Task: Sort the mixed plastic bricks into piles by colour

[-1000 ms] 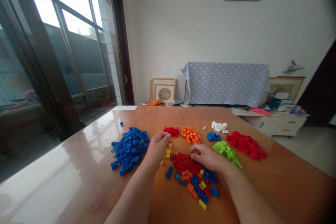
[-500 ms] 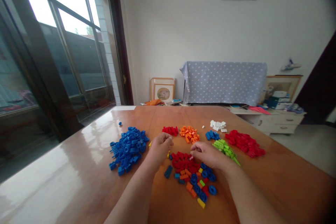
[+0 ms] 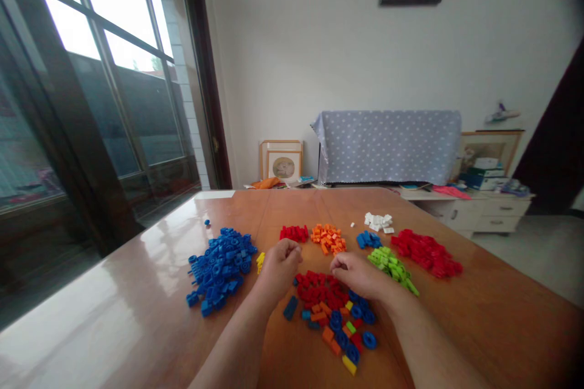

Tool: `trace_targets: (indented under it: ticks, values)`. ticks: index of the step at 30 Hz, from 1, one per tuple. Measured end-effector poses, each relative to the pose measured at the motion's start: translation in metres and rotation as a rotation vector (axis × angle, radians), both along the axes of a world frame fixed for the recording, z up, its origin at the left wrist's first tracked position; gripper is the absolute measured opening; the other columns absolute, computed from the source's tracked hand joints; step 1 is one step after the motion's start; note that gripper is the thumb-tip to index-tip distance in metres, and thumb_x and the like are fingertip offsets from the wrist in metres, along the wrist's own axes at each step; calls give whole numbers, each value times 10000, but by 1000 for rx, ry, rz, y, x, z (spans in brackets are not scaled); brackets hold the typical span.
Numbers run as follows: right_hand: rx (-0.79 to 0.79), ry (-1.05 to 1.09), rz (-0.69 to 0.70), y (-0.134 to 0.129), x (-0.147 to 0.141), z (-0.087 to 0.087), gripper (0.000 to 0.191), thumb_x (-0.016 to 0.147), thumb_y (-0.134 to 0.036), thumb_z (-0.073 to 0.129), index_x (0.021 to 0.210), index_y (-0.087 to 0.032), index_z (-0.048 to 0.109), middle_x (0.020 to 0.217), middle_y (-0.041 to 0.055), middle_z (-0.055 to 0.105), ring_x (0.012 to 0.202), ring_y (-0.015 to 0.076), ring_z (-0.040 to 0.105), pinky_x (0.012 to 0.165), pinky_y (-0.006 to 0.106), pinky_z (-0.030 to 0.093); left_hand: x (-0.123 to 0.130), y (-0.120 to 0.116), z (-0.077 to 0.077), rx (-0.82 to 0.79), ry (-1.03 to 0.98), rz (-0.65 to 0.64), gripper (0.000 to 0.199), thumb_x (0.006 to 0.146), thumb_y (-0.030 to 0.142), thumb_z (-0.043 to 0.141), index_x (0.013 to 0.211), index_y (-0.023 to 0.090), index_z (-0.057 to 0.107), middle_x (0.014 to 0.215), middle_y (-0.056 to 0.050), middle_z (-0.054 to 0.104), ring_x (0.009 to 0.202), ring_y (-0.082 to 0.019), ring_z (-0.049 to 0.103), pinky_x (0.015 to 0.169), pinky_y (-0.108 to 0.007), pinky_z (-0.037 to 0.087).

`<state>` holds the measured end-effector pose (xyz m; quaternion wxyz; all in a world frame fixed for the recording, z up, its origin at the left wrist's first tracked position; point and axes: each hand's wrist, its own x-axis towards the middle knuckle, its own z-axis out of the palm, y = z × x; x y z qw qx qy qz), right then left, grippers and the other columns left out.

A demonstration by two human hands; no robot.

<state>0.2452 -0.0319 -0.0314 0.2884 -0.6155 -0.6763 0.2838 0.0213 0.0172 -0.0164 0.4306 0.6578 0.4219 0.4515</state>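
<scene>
My left hand (image 3: 281, 262) is closed, its fingers curled together just left of the mixed pile; anything inside them is hidden. My right hand (image 3: 358, 272) is closed too, fingertips bent down at the upper right edge of the red bricks (image 3: 322, 290). What it pinches, if anything, does not show. Below the red bricks lie loose orange bricks (image 3: 328, 334), round blue pieces (image 3: 369, 340) and a yellow brick (image 3: 349, 365). A dark blue brick (image 3: 290, 308) rests beside my left wrist. Small yellow bricks (image 3: 260, 262) show left of that hand.
On the wooden table (image 3: 150, 304) are sorted piles: blue pieces (image 3: 223, 270), red bricks (image 3: 294, 233), orange bricks (image 3: 328, 238), blue bricks (image 3: 368, 239), white pieces (image 3: 378, 222), lime green bricks (image 3: 392, 267) and a larger red heap (image 3: 426, 253). A cloth-covered object (image 3: 387, 146) stands behind.
The view has tilted up a little, so the table sits lower. The right fingers have curled in, and a pale pink bit at their tips no longer shows. More yellow bricks show beside my left hand.
</scene>
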Motion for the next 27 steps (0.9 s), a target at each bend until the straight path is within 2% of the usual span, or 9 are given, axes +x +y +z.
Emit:
trace_targets:
  ticks: [4, 9, 14, 17, 20, 23, 27]
  values:
    - [-33, 36, 56, -4, 0, 4, 185, 788, -222, 615, 948, -167, 690, 793, 22, 717, 712, 158, 628, 576, 218, 409, -2, 2, 0, 12, 57, 16, 181, 828, 338, 550, 817, 180, 637, 678, 9, 622, 586, -119, 548, 531, -210, 364]
    - [-27, -42, 36, -2, -4, 2, 163, 801, -272, 635, 902, -175, 719, 794, 23, 722, 714, 160, 628, 571, 225, 392, -7, 1, 11, -16, -20, 69, 237, 828, 407, 573, 786, 178, 615, 672, 10, 618, 569, -113, 529, 529, -210, 368]
    - [29, -123, -30, 0, -9, 0, 188, 856, -321, 589, 836, -180, 711, 774, 24, 723, 700, 155, 622, 575, 235, 369, -14, -2, 24, -18, -133, 192, 284, 784, 436, 635, 848, 159, 638, 745, -19, 651, 639, -133, 557, 601, -233, 425]
    - [77, -151, -37, -1, -9, 3, 229, 873, -366, 585, 812, -180, 705, 774, 27, 722, 706, 157, 622, 590, 244, 367, -19, 0, 26, -9, -184, 261, 318, 759, 448, 656, 874, 152, 646, 778, -34, 667, 662, -140, 564, 624, -246, 435]
    - [56, -115, -8, -3, -7, 4, 250, 856, -420, 617, 844, -187, 707, 784, 27, 720, 711, 163, 626, 585, 245, 371, -24, 4, 26, 3, -237, 329, 326, 758, 450, 650, 895, 154, 644, 800, -36, 677, 644, -124, 551, 615, -240, 419]
    - [32, -84, 15, -2, -6, 0, 209, 791, -385, 683, 886, -200, 702, 819, 19, 723, 730, 165, 634, 576, 236, 373, -28, 7, 26, -21, -306, 374, 368, 740, 467, 663, 939, 157, 644, 822, -39, 685, 623, -112, 552, 587, -229, 396]
    - [51, -133, -26, 2, -5, -6, 105, 798, -267, 619, 831, -200, 693, 787, 15, 717, 719, 158, 629, 573, 235, 356, -28, 6, 27, -78, -344, 371, 400, 709, 476, 692, 942, 154, 645, 825, -42, 687, 615, -108, 559, 568, -224, 378]
